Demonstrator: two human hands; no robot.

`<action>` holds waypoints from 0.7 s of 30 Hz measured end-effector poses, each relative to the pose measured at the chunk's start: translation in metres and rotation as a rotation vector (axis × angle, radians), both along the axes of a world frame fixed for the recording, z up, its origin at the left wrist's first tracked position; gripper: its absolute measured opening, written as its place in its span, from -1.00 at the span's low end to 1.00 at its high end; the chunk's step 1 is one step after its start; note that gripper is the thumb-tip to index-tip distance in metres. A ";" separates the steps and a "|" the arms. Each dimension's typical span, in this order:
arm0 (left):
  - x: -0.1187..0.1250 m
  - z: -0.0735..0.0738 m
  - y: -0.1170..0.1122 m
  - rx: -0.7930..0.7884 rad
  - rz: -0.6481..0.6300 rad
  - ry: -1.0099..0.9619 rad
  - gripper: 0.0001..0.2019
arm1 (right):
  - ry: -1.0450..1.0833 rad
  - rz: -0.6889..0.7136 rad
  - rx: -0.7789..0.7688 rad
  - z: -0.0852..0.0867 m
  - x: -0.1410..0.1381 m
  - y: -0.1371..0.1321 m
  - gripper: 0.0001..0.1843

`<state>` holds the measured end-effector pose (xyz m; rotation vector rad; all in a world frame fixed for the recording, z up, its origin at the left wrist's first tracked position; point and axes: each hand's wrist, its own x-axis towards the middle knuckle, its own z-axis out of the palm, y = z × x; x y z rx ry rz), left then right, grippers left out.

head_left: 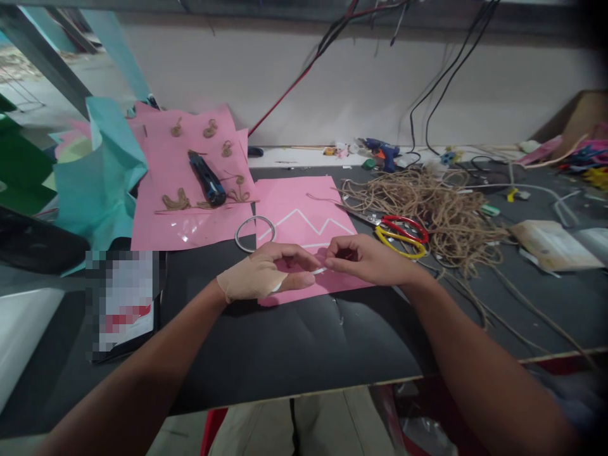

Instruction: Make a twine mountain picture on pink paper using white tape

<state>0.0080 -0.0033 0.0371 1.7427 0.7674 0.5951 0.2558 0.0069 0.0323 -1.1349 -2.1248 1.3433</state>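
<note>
My left hand (259, 272), with a beige bandage around its palm and wrist, is over the lower left of a pink sheet (308, 190) marked with white zigzag lines. Its thumb and fingers are apart. Close beside it, my right hand (373, 259) has thumb and fingertips pinched together; anything between them is too small to make out. The two hands' fingertips nearly meet. A metal ring (236, 235) lies at the sheet's left edge, just behind my left hand. Scissors (403, 229) with red and yellow handles lie beyond my right hand, their blades reaching over the sheet.
A tangled heap of brown twine (441, 209) spreads on the right, loose strands trailing forward. At the left, more pink paper (147, 183) carries a utility knife (208, 178) and several small twine shapes. A blue glue gun (387, 152) lies at the back; a phone (126, 304) is front left.
</note>
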 end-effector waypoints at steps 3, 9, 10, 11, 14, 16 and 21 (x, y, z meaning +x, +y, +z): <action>-0.002 -0.002 0.001 0.043 -0.009 0.055 -0.70 | -0.035 0.039 -0.022 0.001 0.001 -0.001 -0.66; -0.005 -0.005 0.001 0.042 -0.112 0.116 -0.64 | -0.082 0.061 -0.040 0.008 0.007 -0.002 -0.65; -0.005 -0.005 0.001 0.028 -0.122 0.106 -0.64 | -0.080 0.063 -0.052 0.010 0.007 -0.002 -0.65; -0.004 -0.004 0.000 0.017 -0.125 0.102 -0.65 | -0.074 0.064 -0.064 0.011 0.008 -0.002 -0.65; -0.003 0.001 -0.001 0.018 -0.121 0.098 -0.69 | -0.040 0.067 -0.114 0.013 0.009 -0.003 -0.64; -0.004 0.005 -0.001 0.032 -0.101 0.082 -0.71 | -0.018 0.066 -0.170 0.013 0.011 -0.004 -0.61; -0.010 0.010 0.001 0.114 -0.069 0.100 -0.74 | -0.002 0.055 -0.282 0.013 0.012 -0.005 -0.57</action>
